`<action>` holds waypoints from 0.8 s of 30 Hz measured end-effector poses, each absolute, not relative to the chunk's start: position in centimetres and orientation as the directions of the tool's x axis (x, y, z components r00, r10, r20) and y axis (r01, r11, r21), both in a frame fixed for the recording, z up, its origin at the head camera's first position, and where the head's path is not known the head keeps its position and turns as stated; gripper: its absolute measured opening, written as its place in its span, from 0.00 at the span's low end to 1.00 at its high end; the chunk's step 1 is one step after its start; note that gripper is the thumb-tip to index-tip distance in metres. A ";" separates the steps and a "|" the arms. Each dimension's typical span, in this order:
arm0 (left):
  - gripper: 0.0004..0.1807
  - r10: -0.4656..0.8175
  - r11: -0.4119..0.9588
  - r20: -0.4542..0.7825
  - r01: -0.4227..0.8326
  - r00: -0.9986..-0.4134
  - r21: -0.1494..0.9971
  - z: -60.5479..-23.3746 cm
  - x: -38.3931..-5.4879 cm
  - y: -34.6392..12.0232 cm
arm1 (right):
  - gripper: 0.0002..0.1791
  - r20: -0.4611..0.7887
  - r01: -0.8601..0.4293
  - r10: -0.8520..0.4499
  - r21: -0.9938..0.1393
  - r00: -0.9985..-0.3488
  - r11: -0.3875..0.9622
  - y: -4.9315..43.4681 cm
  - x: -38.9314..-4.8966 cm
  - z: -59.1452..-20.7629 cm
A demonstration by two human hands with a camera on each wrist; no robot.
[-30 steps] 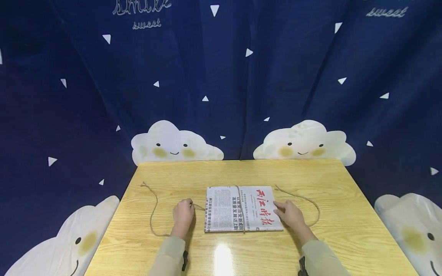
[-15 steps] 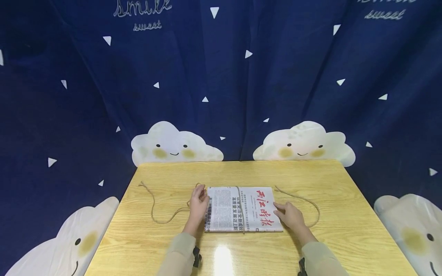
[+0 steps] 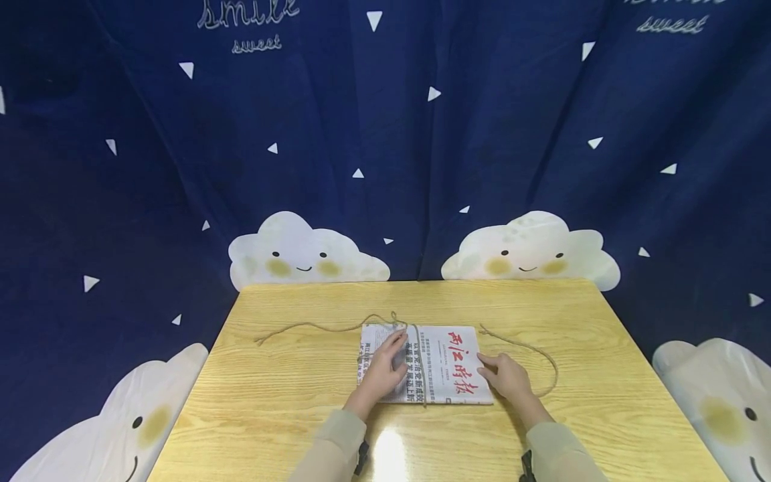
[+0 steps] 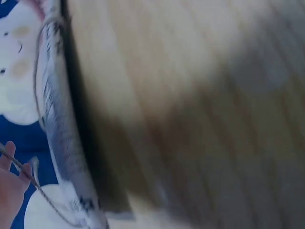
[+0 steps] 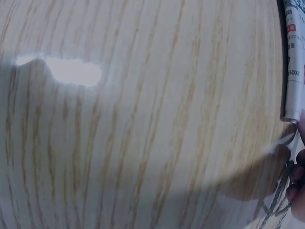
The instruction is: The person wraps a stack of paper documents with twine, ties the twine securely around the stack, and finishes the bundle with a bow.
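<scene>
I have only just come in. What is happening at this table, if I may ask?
A person is handling a folded newspaper and some cord on a wooden table. Cord crosses the newspaper from its far edge to its near edge, and loose ends lie at both sides. The left hand is over the newspaper's left part, with cord near its fingertips; whether it grips it is unclear. The right hand is at the right edge, its fingers curled against cord.
</scene>
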State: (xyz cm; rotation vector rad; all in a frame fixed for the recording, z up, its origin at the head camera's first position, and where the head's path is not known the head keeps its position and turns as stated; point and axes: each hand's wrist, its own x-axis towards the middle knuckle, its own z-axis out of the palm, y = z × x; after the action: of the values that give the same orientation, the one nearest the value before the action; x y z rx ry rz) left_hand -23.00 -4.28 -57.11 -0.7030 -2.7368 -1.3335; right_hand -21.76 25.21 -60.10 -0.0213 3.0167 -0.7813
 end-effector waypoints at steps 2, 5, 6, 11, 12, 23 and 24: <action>0.35 0.434 0.560 0.184 0.424 -0.882 0.712 -57.4 -22.7 -3.8 | 0.20 -0.026 -0.005 -0.021 -0.486 -0.999 0.874 25.3 -21.8 -60.2; 0.36 0.490 0.607 0.159 0.467 -0.857 0.643 -58.0 -22.3 -3.3 | 0.20 -0.033 0.001 -0.017 -0.486 -0.999 0.874 25.2 -21.7 -60.2; 0.36 0.507 0.618 0.154 0.482 -0.848 0.620 -58.1 -22.1 -3.3 | 0.21 -0.036 0.002 -0.017 -0.489 -0.999 0.873 25.3 -21.8 -60.2; 0.33 0.579 0.665 0.128 0.557 -0.806 0.498 -59.2 -21.6 -3.3 | 0.21 -0.030 0.003 -0.013 -0.488 -0.999 0.873 25.3 -21.7 -60.2; 0.32 0.588 0.671 0.128 0.570 -0.798 0.474 -59.3 -21.5 -3.4 | 0.21 -0.035 0.006 -0.013 -0.491 -0.999 0.871 25.3 -21.7 -60.1; 0.20 0.539 0.687 0.260 0.597 -0.801 0.413 -59.3 -21.9 -4.3 | 0.20 -0.016 -0.028 -0.040 -0.463 -0.999 0.886 25.3 -21.5 -60.1; 0.21 0.514 0.696 0.288 0.589 -0.808 0.411 -59.2 -22.1 -4.5 | 0.21 -0.022 -0.025 -0.040 -0.466 -0.999 0.884 25.3 -21.5 -60.1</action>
State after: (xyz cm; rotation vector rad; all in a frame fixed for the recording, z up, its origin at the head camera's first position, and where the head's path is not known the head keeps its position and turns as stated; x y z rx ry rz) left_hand -22.05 -4.54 -59.20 -0.9017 -2.7523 -0.7454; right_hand -21.47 25.31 -60.07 -0.0518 3.0191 -0.7461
